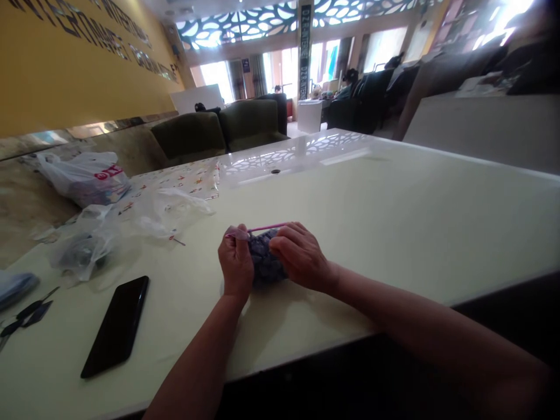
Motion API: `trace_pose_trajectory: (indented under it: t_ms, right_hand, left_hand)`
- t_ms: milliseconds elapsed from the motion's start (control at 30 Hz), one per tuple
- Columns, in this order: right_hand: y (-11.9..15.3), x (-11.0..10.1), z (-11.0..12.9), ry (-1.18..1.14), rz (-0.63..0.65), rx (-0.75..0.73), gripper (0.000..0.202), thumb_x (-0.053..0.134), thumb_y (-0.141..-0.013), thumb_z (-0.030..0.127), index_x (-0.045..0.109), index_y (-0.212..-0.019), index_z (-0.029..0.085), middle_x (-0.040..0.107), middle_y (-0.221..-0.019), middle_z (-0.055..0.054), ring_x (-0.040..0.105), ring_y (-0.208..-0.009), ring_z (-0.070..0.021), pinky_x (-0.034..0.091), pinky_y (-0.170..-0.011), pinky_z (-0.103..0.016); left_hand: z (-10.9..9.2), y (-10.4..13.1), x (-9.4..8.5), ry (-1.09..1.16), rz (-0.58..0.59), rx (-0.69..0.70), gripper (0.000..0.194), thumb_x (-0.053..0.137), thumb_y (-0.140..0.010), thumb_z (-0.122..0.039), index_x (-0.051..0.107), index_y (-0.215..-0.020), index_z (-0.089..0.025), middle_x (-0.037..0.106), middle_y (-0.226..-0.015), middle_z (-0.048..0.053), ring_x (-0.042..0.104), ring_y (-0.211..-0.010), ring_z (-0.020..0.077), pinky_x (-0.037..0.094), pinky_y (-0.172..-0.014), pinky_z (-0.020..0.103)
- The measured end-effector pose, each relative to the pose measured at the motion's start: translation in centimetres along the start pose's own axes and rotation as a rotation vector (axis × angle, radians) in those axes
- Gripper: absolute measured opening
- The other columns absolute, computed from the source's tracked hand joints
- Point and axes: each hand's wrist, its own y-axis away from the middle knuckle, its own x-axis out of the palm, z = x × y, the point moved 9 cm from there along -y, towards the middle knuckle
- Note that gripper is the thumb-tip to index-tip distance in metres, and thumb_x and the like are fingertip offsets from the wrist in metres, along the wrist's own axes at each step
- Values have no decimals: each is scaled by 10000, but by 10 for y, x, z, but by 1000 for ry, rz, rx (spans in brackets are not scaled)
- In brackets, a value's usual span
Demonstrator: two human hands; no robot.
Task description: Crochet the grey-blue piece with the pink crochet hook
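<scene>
Near the table's front edge, my left hand (237, 262) is closed on the left side of a grey-purple crocheted piece (265, 259), its thumb on top. My right hand (304, 255) is closed around the right end of a slim pink crochet hook (266, 227). The hook lies almost level above the piece, its left tip at my left thumb and forefinger. My right fingers partly cover the piece, and both hands rest close to the tabletop.
A black phone (116, 326) lies left of my hands, with small scissors (27, 315) beyond it. Thin clear plastic bags (91, 245) and a full white bag (90, 175) stand farther left. Green chairs (249, 121) are behind the white table (394, 210); people sit in the background.
</scene>
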Motion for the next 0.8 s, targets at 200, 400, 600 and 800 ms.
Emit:
trace_pose_trajectory:
  t_ms: [200, 400, 600, 800]
  right_hand:
    - [-2, -1, -2, 33, -35, -7, 176, 493, -980, 147, 574, -824, 163, 572, -742, -42, 468, -713, -169, 370, -679, -309]
    - [0, 6, 2, 103, -3, -30, 154, 494, -988, 193, 608, -887, 168, 596, -781, -43, 480, -750, -178, 344, -699, -322]
    - [-1, 0, 7, -79, 3, -10, 216, 416, -948, 109, 514, -770, 180, 516, -723, -45, 425, -706, -170, 372, -689, -310]
    - [1, 1, 7, -60, 6, -56, 231, 421, -947, 97, 519, -755, 181, 497, -702, -39, 426, -693, -170, 388, -686, -316]
  left_hand:
    - [7, -11, -13, 15, -72, -4, 394, 531, -934, -491, 437, -678, -207, 367, -642, -49, 357, -607, 115, 341, -596, 238]
    - [-8, 10, 9, 0, 58, 21, 383, 545, -941, -418, 426, -647, -202, 373, -625, -47, 351, -599, 113, 340, -586, 235]
    - [-7, 5, 8, -6, 68, 30, 374, 514, -961, -413, 437, -663, -201, 403, -634, -43, 378, -608, 111, 353, -609, 234]
    - [3, 1, 6, 71, 46, -52, 399, 551, -938, -471, 458, -661, -199, 458, -635, -39, 428, -601, 102, 393, -619, 224]
